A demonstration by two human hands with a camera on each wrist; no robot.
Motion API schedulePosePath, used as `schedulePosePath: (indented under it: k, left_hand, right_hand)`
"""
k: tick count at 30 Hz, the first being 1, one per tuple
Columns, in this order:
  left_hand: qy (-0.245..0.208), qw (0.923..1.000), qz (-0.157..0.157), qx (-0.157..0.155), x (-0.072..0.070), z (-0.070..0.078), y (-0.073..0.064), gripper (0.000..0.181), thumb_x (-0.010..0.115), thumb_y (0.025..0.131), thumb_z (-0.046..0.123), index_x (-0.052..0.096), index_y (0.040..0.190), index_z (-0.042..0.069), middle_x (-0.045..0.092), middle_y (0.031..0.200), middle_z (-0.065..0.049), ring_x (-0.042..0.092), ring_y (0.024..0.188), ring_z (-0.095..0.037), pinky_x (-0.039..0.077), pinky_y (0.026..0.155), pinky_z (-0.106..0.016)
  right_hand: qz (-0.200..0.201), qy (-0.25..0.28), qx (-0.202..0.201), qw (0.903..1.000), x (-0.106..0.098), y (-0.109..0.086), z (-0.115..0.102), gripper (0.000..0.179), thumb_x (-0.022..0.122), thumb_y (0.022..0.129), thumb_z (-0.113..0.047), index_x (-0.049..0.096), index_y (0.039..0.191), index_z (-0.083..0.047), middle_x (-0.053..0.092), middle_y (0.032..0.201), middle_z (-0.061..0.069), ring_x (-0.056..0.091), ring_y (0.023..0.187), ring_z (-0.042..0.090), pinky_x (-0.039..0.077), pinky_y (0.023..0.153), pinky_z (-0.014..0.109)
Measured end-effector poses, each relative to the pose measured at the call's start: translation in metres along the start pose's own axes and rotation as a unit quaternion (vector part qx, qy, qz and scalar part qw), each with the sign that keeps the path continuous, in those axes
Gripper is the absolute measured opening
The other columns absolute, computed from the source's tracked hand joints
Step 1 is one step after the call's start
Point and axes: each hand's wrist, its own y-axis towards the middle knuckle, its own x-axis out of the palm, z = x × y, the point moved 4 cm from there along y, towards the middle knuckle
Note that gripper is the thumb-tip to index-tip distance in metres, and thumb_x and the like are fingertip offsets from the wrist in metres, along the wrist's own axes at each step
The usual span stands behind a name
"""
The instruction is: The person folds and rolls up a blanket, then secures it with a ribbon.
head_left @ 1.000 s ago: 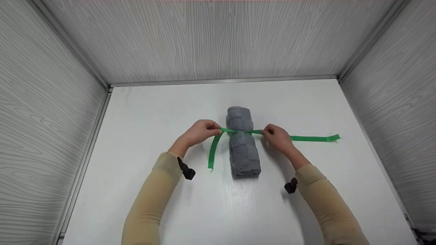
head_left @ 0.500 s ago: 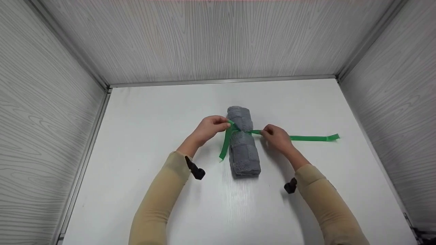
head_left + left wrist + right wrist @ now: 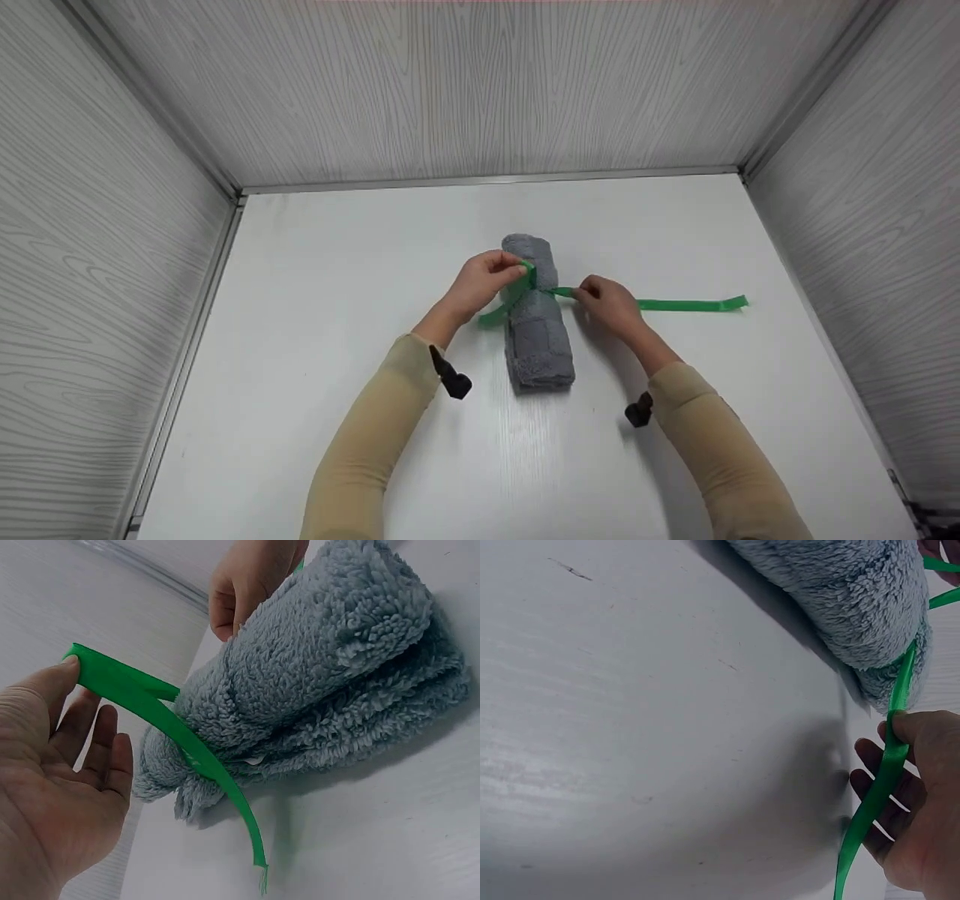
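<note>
A rolled grey fluffy towel lies lengthwise on the white table, cinched around its middle by a green ribbon. My left hand pinches one part of the ribbon between thumb and fingertips, above the towel's upper left side. In the left wrist view the ribbon's frayed end hangs down past the towel. On the towel's right, my right hand pinches the other side of the ribbon close to the roll. From that hand the long tail runs right across the table. Seen from the right wrist, the ribbon crosses my palm.
The white table is bounded by a wood-grain back panel and side panels. Metal rails line the table's edges. A small black device hangs at the left cuff, another at the right.
My left hand has moved right and slightly away from me, carrying its ribbon from beside the towel to above it. The short loose end has swung along. My right hand stays nearly still.
</note>
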Motion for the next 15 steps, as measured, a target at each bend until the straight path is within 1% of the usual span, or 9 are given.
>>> schedulePosePath:
  k: [3,8,11,13,15]
  left_hand:
    - [-0.007,0.9999,0.007,-0.001,0.0038,-0.0008,0.0018,0.025,0.069,0.101,0.027,0.071,0.118,0.009,0.070,0.116,-0.004,0.063,0.113,-0.019,0.047,0.103,-0.052]
    - [-0.026,0.9993,0.027,-0.009,0.0052,-0.0021,0.0029,0.018,0.070,0.100,0.018,0.069,0.113,0.006,0.070,0.112,-0.007,0.063,0.111,-0.021,0.049,0.100,-0.053]
    - [-0.024,0.9989,0.037,-0.013,0.0047,-0.0026,0.0031,0.018,0.071,0.099,0.015,0.064,0.112,0.005,0.069,0.110,-0.009,0.064,0.110,-0.022,0.051,0.096,-0.048]
    - [-0.021,0.9990,0.036,-0.013,0.0042,-0.0028,0.0032,0.023,0.070,0.099,0.016,0.062,0.117,0.005,0.068,0.112,-0.009,0.063,0.111,-0.022,0.052,0.095,-0.043]
    - [-0.012,0.9994,0.032,-0.012,0.0035,-0.0027,0.0029,0.030,0.070,0.099,0.017,0.061,0.125,0.006,0.068,0.113,-0.009,0.062,0.114,-0.021,0.052,0.094,-0.038]
  right_hand:
    - [0.001,0.004,0.000,1.0000,-0.0008,-0.0007,0.0000,0.026,0.059,0.105,-0.034,0.069,0.101,-0.010,0.063,0.087,0.005,0.055,0.079,0.023,0.044,0.071,0.038]
    - [0.003,0.009,0.004,0.9999,-0.0016,-0.0025,-0.0017,0.027,0.059,0.105,-0.035,0.068,0.100,-0.010,0.063,0.086,0.005,0.055,0.078,0.023,0.044,0.069,0.037]
    - [-0.001,0.009,0.007,0.9999,-0.0019,-0.0031,-0.0009,0.028,0.059,0.105,-0.037,0.068,0.100,-0.011,0.063,0.087,0.004,0.054,0.077,0.022,0.044,0.069,0.037]
    - [-0.004,0.013,0.010,0.9999,-0.0029,-0.0033,0.0003,0.028,0.060,0.105,-0.038,0.069,0.100,-0.011,0.063,0.087,0.004,0.054,0.077,0.022,0.044,0.068,0.037]
    - [-0.007,0.016,0.009,0.9998,-0.0046,-0.0037,0.0025,0.027,0.061,0.104,-0.037,0.069,0.100,-0.011,0.063,0.088,0.004,0.055,0.077,0.023,0.044,0.068,0.037]
